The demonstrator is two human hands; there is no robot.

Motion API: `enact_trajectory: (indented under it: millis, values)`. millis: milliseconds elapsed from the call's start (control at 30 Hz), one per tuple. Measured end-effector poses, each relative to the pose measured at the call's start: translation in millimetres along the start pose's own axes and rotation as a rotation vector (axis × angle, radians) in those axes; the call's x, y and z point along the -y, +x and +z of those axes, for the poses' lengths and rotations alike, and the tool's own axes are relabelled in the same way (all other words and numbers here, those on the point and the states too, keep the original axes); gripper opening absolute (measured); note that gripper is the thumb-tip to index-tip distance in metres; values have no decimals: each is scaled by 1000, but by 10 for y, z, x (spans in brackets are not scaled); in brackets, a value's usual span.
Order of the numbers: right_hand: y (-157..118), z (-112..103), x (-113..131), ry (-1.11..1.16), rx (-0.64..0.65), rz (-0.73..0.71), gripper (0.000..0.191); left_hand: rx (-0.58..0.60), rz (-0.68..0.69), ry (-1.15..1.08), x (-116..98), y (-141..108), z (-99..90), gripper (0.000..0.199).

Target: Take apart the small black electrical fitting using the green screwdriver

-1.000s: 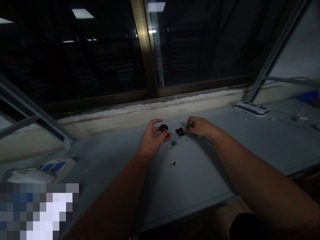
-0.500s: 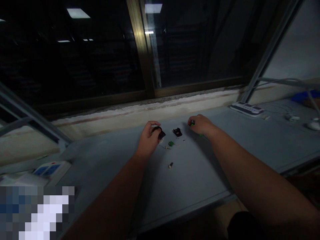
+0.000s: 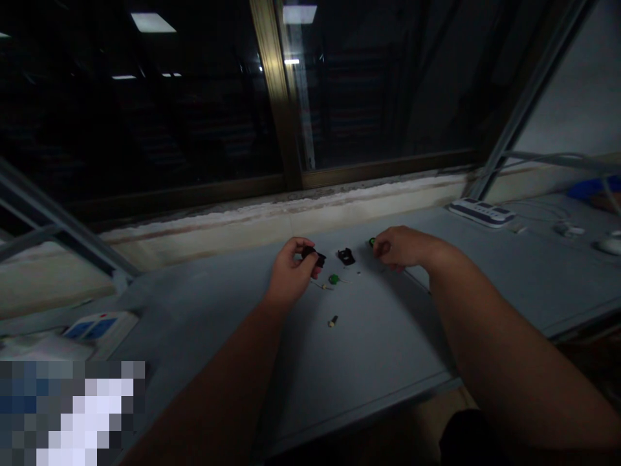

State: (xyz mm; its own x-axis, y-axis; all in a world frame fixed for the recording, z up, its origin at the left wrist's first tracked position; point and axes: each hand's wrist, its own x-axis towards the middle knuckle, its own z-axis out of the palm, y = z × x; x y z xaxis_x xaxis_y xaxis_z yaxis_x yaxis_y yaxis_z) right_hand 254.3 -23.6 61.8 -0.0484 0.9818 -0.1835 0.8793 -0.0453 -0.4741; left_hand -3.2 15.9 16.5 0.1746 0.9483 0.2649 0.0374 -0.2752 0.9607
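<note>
My left hand point(image 3: 290, 272) is closed on a black plastic part point(image 3: 316, 257), thumb on top and fingers curled behind it. My right hand point(image 3: 400, 247) is closed around what looks like a screwdriver; the green-and-black end of its handle point(image 3: 372, 242) shows at the fingertips, and a thin shaft point(image 3: 420, 283) sticks out beneath the hand. Between the hands lies a second black plastic piece point(image 3: 346, 257). Nearer me are a small green part point(image 3: 334, 279) with a thin wire or pin, a small pale part point(image 3: 324, 286) with thin ends, and a pale-and-dark small piece point(image 3: 332, 321).
The grey table point(image 3: 378, 343) runs along a wall beneath a dark window. A power strip point(image 3: 481, 212) with cables lies at the back right. On the left is a white box-like item with blue panels point(image 3: 101, 329). Metal frame posts point(image 3: 524, 107) rise at both sides.
My right hand has turned, and the thin shaft now shows beneath it, pointing toward the lower right. My left hand has tilted the black part slightly and shifted a little right.
</note>
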Motion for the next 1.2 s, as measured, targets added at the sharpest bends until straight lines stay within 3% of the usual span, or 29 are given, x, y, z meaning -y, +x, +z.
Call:
enact_trajectory:
  millis: [233,400,633,867,1067,1200]
  values:
    - [104,88,-36,-188,67,-13,38,3,-37,-37,-33,-28,19,25]
    - [150,160,26,-231,101,-6,38,27,-49,-88,-11,-19,17,27]
    - [158,190,118,-319,40,-88,26,63,-52,-149,18,-19,12,32]
    - [159,216,106,-310,16,-109,30,94,-93,-242,-25,-30,14,29]
    - [198,252,93,-292,-13,-114,28,159,-47,-80,-27,-58,24,21]
    - [230,280,91,-274,-40,-133,22,211,140,214,-39,-107,28,19]
